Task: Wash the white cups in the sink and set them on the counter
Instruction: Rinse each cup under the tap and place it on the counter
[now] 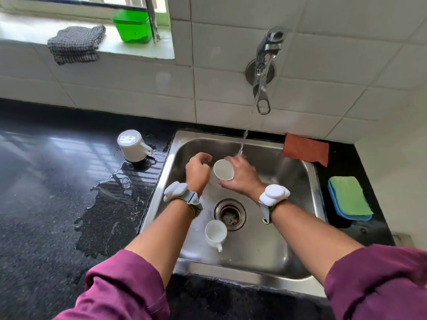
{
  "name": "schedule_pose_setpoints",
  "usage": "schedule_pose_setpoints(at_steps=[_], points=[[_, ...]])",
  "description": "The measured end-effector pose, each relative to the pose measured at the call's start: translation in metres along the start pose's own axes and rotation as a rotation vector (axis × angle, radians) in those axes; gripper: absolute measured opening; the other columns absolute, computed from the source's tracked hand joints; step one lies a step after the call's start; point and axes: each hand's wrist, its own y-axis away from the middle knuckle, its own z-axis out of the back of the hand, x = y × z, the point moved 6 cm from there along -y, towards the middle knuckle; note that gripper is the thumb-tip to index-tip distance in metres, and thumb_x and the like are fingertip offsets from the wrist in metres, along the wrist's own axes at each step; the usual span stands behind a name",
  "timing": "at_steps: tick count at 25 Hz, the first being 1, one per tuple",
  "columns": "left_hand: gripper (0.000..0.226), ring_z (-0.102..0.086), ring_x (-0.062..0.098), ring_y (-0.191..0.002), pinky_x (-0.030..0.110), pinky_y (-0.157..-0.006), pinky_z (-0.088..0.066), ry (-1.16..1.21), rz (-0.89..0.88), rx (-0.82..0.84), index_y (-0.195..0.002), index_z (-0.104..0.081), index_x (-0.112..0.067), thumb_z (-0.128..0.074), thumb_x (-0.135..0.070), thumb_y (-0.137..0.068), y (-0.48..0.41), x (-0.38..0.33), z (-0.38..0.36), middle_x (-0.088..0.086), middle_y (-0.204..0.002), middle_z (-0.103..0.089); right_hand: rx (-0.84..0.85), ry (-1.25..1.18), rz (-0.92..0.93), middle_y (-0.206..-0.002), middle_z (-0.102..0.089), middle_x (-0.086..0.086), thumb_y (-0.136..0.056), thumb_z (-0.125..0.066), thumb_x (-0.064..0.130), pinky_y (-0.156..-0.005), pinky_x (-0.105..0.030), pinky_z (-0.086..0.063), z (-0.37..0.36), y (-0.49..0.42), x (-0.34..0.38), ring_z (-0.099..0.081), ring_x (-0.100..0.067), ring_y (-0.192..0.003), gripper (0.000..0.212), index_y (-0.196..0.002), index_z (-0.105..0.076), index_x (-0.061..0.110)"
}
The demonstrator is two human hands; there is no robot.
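My right hand (242, 175) grips a white cup (223, 169) over the steel sink (300, 269), its mouth turned toward me, just under the running water from the wall tap (268, 49). My left hand (197, 169) hovers beside the cup with fingers curled and holds nothing that I can see. A second white cup (215, 232) lies in the sink basin near the drain (230, 214), handle toward me. A third white cup (132, 145) stands upside down on the black counter (46, 181) left of the sink.
A puddle of water (111, 204) spreads on the counter beside the sink. An orange cloth (306, 148) and a green and blue sponge (350, 198) lie right of the sink. On the window ledge sit a grey cloth (75, 43) and a green tub (131, 25).
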Motion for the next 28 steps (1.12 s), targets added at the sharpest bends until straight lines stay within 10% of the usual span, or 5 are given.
schedule_pose_setpoints(at_steps=[6,9,15,28], points=[[0.027,-0.061,0.023,-0.083,0.032,-0.064,-0.055,0.518,0.196,0.309,-0.120,-0.057,-0.006,-0.043,-0.008,-0.097,0.003,-0.043,-0.031,0.013,-0.100,-0.063,-0.176,-0.095,-0.001,-0.114,-0.056,-0.010,-0.064,-0.078,0.045,-0.087,-0.032,-0.048,0.079,-0.006,-0.003,-0.057,-0.026,-0.105,0.071,-0.125,-0.055,0.017],[0.035,-0.058,0.028,-0.085,0.041,-0.074,-0.050,0.700,0.364,0.462,-0.130,-0.051,-0.013,-0.044,-0.027,-0.099,0.013,-0.051,-0.047,0.011,-0.106,-0.058,-0.214,-0.166,0.001,-0.115,-0.058,-0.011,-0.066,-0.080,0.038,-0.085,-0.025,-0.041,0.099,-0.005,-0.002,-0.058,-0.025,-0.105,0.069,-0.125,-0.056,0.013],[0.041,-0.055,0.030,-0.109,0.052,-0.105,-0.037,0.691,0.396,0.457,-0.133,-0.050,-0.015,-0.042,-0.035,-0.099,0.016,-0.054,-0.055,0.012,-0.122,-0.059,-0.188,-0.076,0.018,-0.114,-0.057,-0.012,-0.066,-0.080,0.036,-0.089,-0.035,-0.047,0.124,0.005,-0.005,-0.057,-0.027,-0.105,0.068,-0.125,-0.056,0.012],[0.041,-0.056,0.033,-0.119,0.048,-0.091,-0.050,0.719,0.419,0.387,-0.129,-0.054,-0.011,-0.053,-0.032,-0.094,0.020,-0.049,-0.047,0.015,-0.128,-0.059,-0.144,-0.007,0.070,-0.115,-0.055,-0.009,-0.066,-0.077,0.044,-0.091,-0.037,-0.047,0.127,0.006,0.022,-0.055,-0.025,-0.106,0.073,-0.128,-0.053,0.014]])
